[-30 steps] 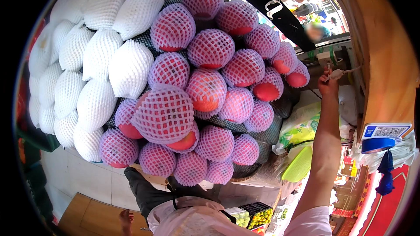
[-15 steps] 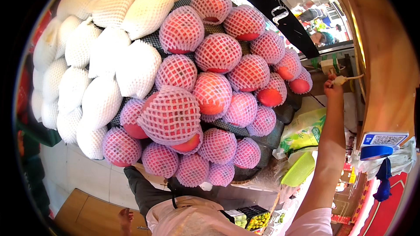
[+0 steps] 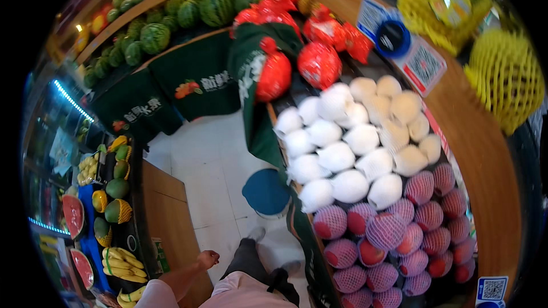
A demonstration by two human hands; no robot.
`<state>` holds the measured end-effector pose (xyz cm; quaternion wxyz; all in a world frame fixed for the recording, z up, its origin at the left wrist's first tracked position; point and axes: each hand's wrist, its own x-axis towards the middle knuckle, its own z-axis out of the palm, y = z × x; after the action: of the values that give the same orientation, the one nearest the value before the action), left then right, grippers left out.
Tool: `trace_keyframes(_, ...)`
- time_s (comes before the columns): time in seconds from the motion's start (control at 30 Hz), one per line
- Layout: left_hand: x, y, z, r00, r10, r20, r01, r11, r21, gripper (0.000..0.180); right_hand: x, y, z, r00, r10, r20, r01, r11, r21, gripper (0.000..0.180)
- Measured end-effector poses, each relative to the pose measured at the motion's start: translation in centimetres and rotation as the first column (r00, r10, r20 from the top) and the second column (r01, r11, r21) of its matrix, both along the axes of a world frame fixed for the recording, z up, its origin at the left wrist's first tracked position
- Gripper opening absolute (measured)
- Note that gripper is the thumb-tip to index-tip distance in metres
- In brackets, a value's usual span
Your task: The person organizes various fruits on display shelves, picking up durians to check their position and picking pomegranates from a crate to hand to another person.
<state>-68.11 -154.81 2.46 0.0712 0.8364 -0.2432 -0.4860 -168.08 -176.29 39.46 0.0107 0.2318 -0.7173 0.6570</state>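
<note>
My left hand (image 3: 208, 259) hangs low over the floor, beside the wooden side of a fruit counter. Its fingers are loosely bent and I see nothing in them. My right hand is out of the picture. To the right lies a slanted display of fruit: pinkish-red round fruits (image 3: 386, 231) in pink foam nets, with one set on top of the others. Above them sit pale fruits (image 3: 349, 186) in white foam nets. Neither group is touched by a hand.
A blue round stool (image 3: 266, 192) stands on the white tiled floor (image 3: 214, 194). Watermelons (image 3: 217, 8) line the back shelf, near red-wrapped fruits (image 3: 319, 65). On the left counter are bananas (image 3: 123, 263), mangoes and cut watermelon (image 3: 73, 216). A wooden ledge (image 3: 485, 154) borders the display.
The view has swung left and widened to the aisle. My right hand, earlier at a pale fitting on a cord, has left the picture. My left hand now shows farther into view.
</note>
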Motion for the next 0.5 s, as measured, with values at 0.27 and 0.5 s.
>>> trace_keyframes(0.27, 8.5, -1.2, -2.3, 0.99, 0.13, -0.063, -0.132, 0.991, -0.024, 0.035, 33.4, 2.1, 0.5, 0.98, 0.051, -0.19, -0.059, 0.998, -0.038, 0.032)
trace_keyframes(0.5, 21.6, -9.8, -5.8, 0.995, -0.089, -0.054, 0.078, 0.981, -0.18, 0.038, 57.9, -3.1, -6.2, 0.771, 0.623, 0.13, -0.632, 0.774, 0.037, 0.028)
